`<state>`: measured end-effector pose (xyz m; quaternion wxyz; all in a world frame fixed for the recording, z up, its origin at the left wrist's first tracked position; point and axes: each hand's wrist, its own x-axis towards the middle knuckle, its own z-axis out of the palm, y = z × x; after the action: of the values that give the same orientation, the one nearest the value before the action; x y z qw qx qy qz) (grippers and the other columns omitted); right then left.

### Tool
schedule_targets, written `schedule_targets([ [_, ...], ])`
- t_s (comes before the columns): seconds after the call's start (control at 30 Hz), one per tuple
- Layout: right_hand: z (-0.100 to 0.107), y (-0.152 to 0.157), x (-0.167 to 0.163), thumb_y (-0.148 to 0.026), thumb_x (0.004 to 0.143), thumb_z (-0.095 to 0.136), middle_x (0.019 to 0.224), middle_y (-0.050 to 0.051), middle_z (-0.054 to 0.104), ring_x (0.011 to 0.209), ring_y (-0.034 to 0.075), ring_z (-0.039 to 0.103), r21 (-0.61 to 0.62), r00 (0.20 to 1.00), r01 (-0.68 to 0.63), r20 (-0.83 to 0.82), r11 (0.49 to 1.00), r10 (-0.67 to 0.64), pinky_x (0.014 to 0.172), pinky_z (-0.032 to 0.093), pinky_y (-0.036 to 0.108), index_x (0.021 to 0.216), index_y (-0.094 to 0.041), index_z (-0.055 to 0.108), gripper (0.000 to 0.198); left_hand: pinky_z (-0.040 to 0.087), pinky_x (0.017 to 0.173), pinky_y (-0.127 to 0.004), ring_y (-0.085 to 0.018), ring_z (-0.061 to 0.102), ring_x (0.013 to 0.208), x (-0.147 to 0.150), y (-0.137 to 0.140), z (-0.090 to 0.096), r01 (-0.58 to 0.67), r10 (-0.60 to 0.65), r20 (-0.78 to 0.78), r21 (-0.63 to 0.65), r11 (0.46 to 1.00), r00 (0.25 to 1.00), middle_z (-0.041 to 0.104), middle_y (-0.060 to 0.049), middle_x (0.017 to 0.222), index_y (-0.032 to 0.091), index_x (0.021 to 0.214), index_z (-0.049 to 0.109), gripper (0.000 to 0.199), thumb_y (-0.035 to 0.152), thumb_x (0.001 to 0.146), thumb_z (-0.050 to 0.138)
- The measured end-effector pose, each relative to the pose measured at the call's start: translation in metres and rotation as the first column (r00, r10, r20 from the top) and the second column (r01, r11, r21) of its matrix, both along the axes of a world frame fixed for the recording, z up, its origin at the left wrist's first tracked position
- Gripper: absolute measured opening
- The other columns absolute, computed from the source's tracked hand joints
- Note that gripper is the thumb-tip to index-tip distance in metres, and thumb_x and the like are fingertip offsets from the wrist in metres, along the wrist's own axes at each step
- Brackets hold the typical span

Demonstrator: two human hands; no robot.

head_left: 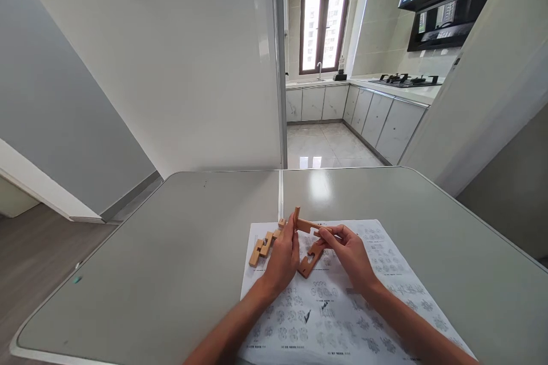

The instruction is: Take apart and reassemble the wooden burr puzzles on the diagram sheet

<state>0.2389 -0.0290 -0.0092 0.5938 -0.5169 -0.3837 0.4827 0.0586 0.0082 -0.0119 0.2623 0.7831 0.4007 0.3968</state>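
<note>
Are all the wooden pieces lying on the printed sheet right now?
No, the left hand and the right hand hold wooden pieces raised above the printed sheet.

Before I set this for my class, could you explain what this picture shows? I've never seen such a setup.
There is no robot: one person works with two bare hands. The single picture comes from a camera worn on that person's head, looking forward and down. On the table lies a printed sheet with rows of small drawings. The left hand holds an upright wooden piece; the right hand pinches a notched bar by its end. Whether these two are joined, I cannot tell. Another notched piece shows below, between the hands, and wooden blocks sit beside the left hand.
</note>
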Motion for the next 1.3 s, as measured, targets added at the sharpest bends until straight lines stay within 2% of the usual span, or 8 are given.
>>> schedule_targets([
  [0.17,0.002,-0.002,-0.004,-0.061,0.079,0.081,0.081,0.009,0.078,0.083,0.028,0.077,0.001,1.000,0.000,-0.020,1.000,0.000,0.083,0.062,0.041,0.089,-0.019,0.067,0.046,0.047,0.114,-0.043,-0.023,0.053,0.141,0.001,0.001,-0.002,0.027,-0.026,-0.005,0.027,0.999,1.000,0.049,-0.007,0.158,0.029,0.164,0.021,0.059,0.019,0.108,0.035],
  [0.33,0.003,-0.001,-0.007,-0.062,0.080,0.080,0.079,0.009,0.077,0.073,0.025,0.076,0.032,0.988,-0.153,-0.031,0.988,0.154,0.070,0.063,0.038,0.084,-0.020,0.060,0.047,0.047,0.114,-0.043,-0.023,0.055,0.139,-0.001,0.005,-0.001,0.000,0.000,0.030,0.028,1.000,1.000,0.055,-0.007,0.154,0.028,0.158,0.039,0.050,0.021,0.108,0.036],
  [0.43,0.003,-0.002,-0.009,-0.066,0.083,0.074,0.082,0.008,0.076,0.067,0.023,0.075,0.071,0.971,-0.238,0.006,0.969,0.239,0.061,0.062,0.035,0.088,-0.020,0.061,0.048,0.050,0.112,-0.043,-0.023,0.058,0.135,-0.003,0.006,-0.001,-0.016,0.014,0.036,0.045,0.999,0.999,0.058,-0.006,0.151,0.028,0.154,0.045,0.047,0.020,0.108,0.036],
  [0.57,0.000,-0.004,-0.012,-0.066,0.088,0.067,0.082,0.008,0.075,0.069,0.024,0.076,0.093,0.971,-0.237,0.057,0.967,0.232,0.066,0.064,0.038,0.097,-0.019,0.065,0.048,0.053,0.108,-0.043,-0.024,0.063,0.129,-0.003,0.006,-0.001,-0.013,0.010,0.041,0.075,0.997,0.999,0.062,-0.006,0.146,0.028,0.153,0.046,0.047,0.021,0.108,0.037],
  [0.83,-0.007,-0.008,-0.013,-0.063,0.093,0.064,0.087,0.010,0.077,0.070,0.025,0.076,0.109,0.974,-0.195,0.138,0.975,0.180,0.071,0.065,0.040,0.096,-0.020,0.064,0.042,0.052,0.110,-0.042,-0.023,0.061,0.133,-0.003,0.004,-0.002,-0.008,0.004,0.073,0.057,0.998,0.997,0.060,-0.004,0.148,0.030,0.155,0.044,0.048,0.023,0.108,0.037],
  [1.1,0.005,-0.007,-0.008,-0.066,0.094,0.060,0.077,0.008,0.074,0.068,0.023,0.074,0.095,0.931,-0.347,0.157,0.933,0.330,0.068,0.063,0.035,0.094,-0.018,0.069,0.048,0.049,0.113,-0.041,-0.021,0.059,0.135,-0.003,0.003,0.001,0.023,-0.027,0.092,0.035,0.999,0.995,0.061,-0.002,0.148,0.030,0.152,0.048,0.046,0.021,0.108,0.038],
  [1.3,0.011,-0.005,-0.003,-0.067,0.093,0.061,0.074,0.006,0.072,0.060,0.018,0.069,0.080,0.919,-0.372,0.168,0.925,0.355,0.061,0.061,0.032,0.086,-0.018,0.069,0.050,0.052,0.108,-0.039,-0.021,0.063,0.127,-0.004,0.004,0.008,0.080,-0.079,0.081,-0.007,0.997,0.994,0.065,-0.002,0.142,0.032,0.153,0.048,0.048,0.019,0.107,0.039],
])
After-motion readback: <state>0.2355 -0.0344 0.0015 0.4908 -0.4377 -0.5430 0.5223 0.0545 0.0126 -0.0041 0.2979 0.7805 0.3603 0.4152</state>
